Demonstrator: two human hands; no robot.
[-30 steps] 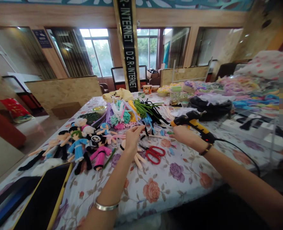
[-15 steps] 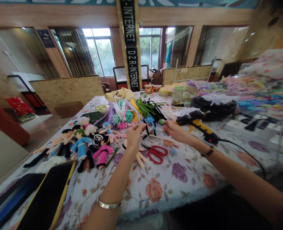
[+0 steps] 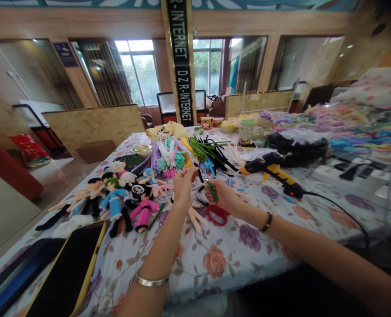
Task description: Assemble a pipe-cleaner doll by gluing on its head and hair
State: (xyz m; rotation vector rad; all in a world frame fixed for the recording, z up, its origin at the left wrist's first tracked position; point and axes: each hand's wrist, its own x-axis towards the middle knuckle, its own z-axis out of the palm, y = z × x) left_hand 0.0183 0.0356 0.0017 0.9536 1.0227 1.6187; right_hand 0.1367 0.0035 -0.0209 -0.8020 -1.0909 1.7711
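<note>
Pillar (image 3: 181,61) reads "DZR-INTERNET" beyond both hands (image 3: 184,185).

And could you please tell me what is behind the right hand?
Behind the right hand, red-handled scissors lie on the floral tablecloth, their handles partly showing. Whatever else the hand covers there cannot be seen.

A glue gun (image 3: 274,174), pipe cleaners (image 3: 170,162) and dolls (image 3: 114,204) show a craft workspace.

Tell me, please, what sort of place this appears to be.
It looks like a craft workspace, probably for doll-making: the table bears dolls, bundled pipe cleaners and a glue gun.
</note>
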